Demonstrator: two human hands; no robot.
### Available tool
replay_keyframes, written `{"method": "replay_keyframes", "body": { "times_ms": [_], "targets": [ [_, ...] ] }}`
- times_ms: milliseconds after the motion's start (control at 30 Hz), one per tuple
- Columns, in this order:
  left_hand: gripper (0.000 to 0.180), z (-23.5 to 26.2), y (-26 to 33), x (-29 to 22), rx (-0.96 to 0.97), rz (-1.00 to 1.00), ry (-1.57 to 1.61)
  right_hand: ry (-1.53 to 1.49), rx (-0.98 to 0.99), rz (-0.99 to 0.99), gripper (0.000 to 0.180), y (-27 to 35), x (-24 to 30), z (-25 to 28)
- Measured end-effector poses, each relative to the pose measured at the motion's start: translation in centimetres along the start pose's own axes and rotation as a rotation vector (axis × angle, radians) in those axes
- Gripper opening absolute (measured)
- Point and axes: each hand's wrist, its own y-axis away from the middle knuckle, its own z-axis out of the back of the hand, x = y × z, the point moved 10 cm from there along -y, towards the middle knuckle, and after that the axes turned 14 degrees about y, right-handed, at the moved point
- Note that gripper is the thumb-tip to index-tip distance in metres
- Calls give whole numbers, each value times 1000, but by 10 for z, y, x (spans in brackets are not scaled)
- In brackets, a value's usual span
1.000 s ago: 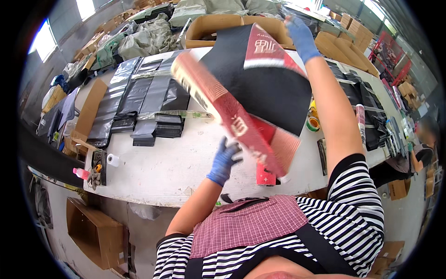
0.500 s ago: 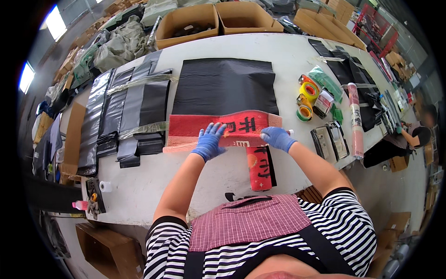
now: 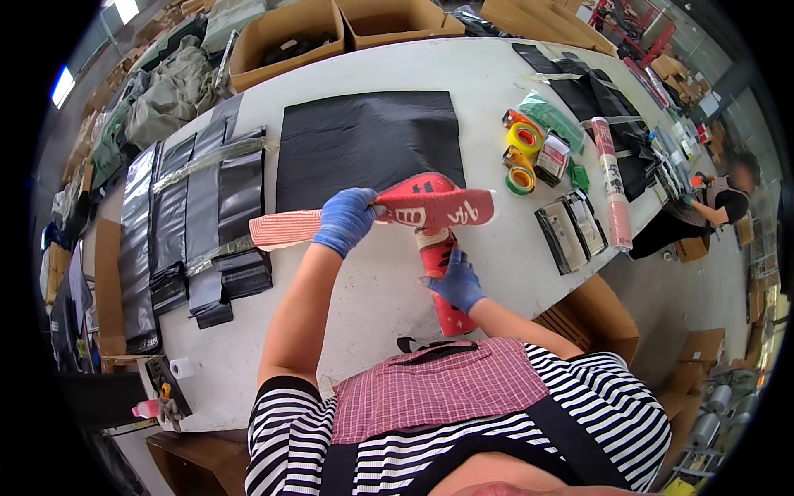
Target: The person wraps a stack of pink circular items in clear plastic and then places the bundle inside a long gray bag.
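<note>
At the lower edge, a checked pink apron (image 3: 438, 388) over a striped shirt fronts a white worktable (image 3: 372, 289). Nearest on the tabletop, a small red roll (image 3: 453, 318) points toward the apron; the right hand (image 3: 456, 283), blue-gloved, spans it with thumb and fingers on opposite sides, gripping it. Just beyond, the left hand (image 3: 346, 221), also gloved, is closed on a long red mat (image 3: 426, 208), bent into a loop at its right part and bearing pale characters; its striped end projects left of the wrist, and its right part passes above the roll's far end. Behind the mat lies a flat black plastic sheet (image 3: 372, 140), flanked at left by taped black plastic packs (image 3: 198, 215) and at right by tape dispensers (image 3: 523, 157) and a wrapped pink roll (image 3: 612, 183). A co-worker (image 3: 718, 198) stands at far right; open cardboard boxes (image 3: 285, 41) stand past the table's far edge.
</note>
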Motion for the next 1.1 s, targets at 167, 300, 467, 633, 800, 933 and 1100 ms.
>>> {"method": "replay_keyframes", "body": {
  "times_ms": [167, 300, 467, 633, 800, 933, 1100],
  "targets": [
    [21, 29, 14, -31, -112, -201, -90, -103, 54, 89, 109, -13, -40, 8],
    [20, -24, 79, -45, 64, -198, -294, -157, 154, 131, 108, 73, -136, 42],
    [34, -136, 176, 22, 360, -5, -208, 117, 101, 132, 118, 151, -194, -13],
    [58, -133, 181, 31, 344, 141, -318, 217, -47, -31, 115, 129, -185, 2],
    [69, -147, 207, 67, 339, 238, -346, -204, 54, 53, 88, 139, -192, 54],
    [66, -148, 210, 69, 321, 204, -322, -844, 186, -41, 80, 189, -253, 71],
    [65, -149, 218, 71, 297, 202, -291, -337, 116, -140, 74, 226, -290, 186]
  ]
}}
